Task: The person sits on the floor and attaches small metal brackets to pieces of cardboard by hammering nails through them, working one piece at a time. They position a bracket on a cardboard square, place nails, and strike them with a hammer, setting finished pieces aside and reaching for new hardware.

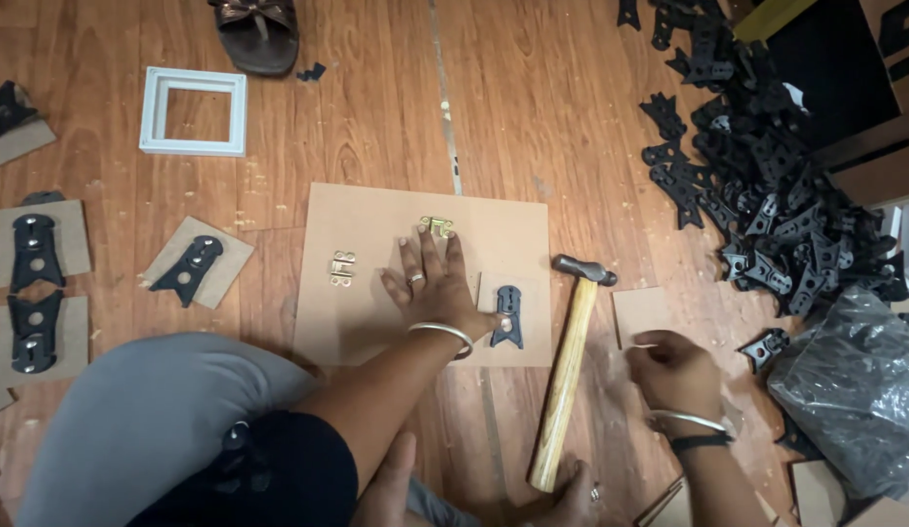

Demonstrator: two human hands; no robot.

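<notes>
The left hand [432, 286] is laid flat, fingers spread, on a brown board [376, 322], fingertips just beside a brass hinge [436, 226]. A black bracket [508, 316] is seen right of it. The right hand [674, 371] is curled near a small board square [642, 310], right of a wooden-handled hammer [570, 363].

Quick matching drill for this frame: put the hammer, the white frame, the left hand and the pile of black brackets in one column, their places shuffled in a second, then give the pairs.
Things:
1. hammer
2. white frame
3. left hand
4. pile of black brackets

Places:
A. heaped on the floor at upper right
B. flat on the brown board, below a brass hinge
C. lying on the floor between the board and the right hand
D. on the floor at upper left, near a sandal

Pairs: 1-C, 2-D, 3-B, 4-A
</notes>
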